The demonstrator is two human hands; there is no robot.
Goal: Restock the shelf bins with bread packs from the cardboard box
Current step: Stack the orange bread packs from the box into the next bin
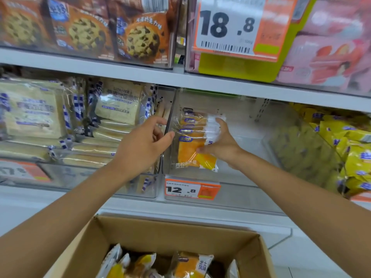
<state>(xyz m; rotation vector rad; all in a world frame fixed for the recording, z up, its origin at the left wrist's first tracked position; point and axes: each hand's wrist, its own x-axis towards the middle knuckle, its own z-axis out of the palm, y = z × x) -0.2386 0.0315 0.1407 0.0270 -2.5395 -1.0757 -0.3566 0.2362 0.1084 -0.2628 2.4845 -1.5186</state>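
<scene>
a person's right hand grips a row of orange bread packs standing in a clear bin on a store shelf. its fingers curl over the tops of the packs and its thumb presses on the front one. five blue labels show one behind another, so at least five packs stand there, close against the bin's left wall. the left hand hovers at that same wall with fingers loosely curled; whether it holds the wall's edge cannot be told.

below the two arms sits one open cardboard box, with at least four spare packs of the same orange kind lying inside.

two price tags are in view: a small tag reading 12.8 on the front of the clear bin, and a large tag reading 18.8 on the upper shelf. the bin to the left holds pale toast packs, stacked and too many to count. yellow packs fill the bin to the right. up top stand three cookie packs and, at right, blurred pink packs.
</scene>
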